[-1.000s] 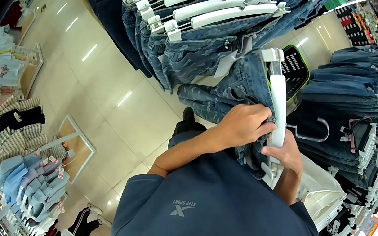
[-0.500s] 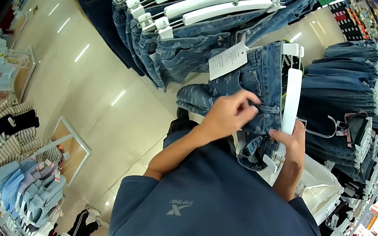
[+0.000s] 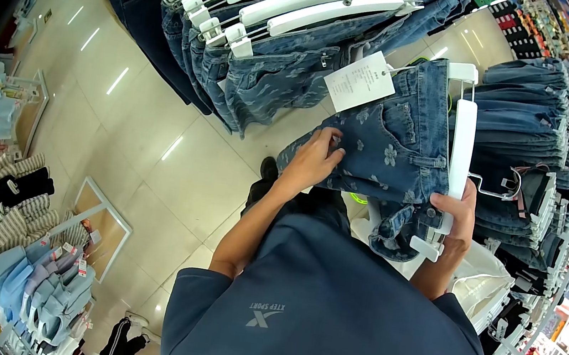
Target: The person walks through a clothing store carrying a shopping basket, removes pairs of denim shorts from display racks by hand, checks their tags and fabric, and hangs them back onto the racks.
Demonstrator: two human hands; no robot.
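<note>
A pair of blue floral jeans (image 3: 388, 152) hangs from a white clip hanger (image 3: 462, 143) in front of my body, waistband to the right. My right hand (image 3: 458, 213) is closed around the hanger and the waistband, its thumb lying on the denim near the button. My left hand (image 3: 312, 158) rests on the leg part of the jeans, fingers bent and thumb apart from them. A white paper tag (image 3: 360, 82) hangs from the jeans' upper side. The hanger's metal hook (image 3: 502, 186) points right.
Several jeans on white hangers (image 3: 334, 15) hang ahead. Stacked denim (image 3: 522, 115) and more hanging clothes line the right. A rack of light blue garments (image 3: 44, 282) and striped clothes (image 3: 15, 203) stands at left, across the tiled floor (image 3: 168, 184).
My left hand has moved left from near the waistband onto the leg part, its fingers loosening. The jeans and hanger have shifted slightly right, and the front is more spread out.
</note>
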